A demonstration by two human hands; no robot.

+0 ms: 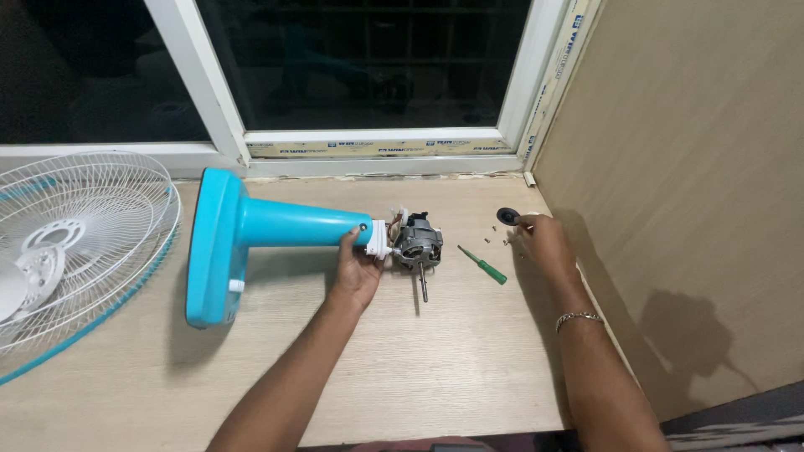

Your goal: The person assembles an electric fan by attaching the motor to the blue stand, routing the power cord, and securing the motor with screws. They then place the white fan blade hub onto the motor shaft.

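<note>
Two bare forearms enter from the near edge and reach across the pale wood-grain tabletop (469, 368). The right forearm, near right, carries a silver chain bracelet (578, 317) at the wrist.

Left hand (358, 269), centre of scene: fingers wrapped around the narrow end of the turquoise plastic fan stand (251, 230), thumb on top, closed grip. The stand lies on its side, its round base to the left, standing on edge. At the narrow end, just right of the hand, sits a white plastic collar and the exposed grey metal fan motor (416, 243); its steel shaft points toward the near edge and rests just above the tabletop.

Right of the motor, apart from it: a small green-handled screwdriver (483, 264) lying diagonally on the table.

Right hand (546, 243), further right: fingers curled loosely, fingertips at a small black round knob (507, 217); whether they pinch it I cannot tell. Several tiny screws (494, 241) lie scattered just left of this hand.

Far left: a white wire fan guard with a turquoise rim (79, 243), lying flat and partly cut off by the frame.

Far side: white-framed window (377, 138), dark glass. Right: beige wall panel (695, 184).
</note>
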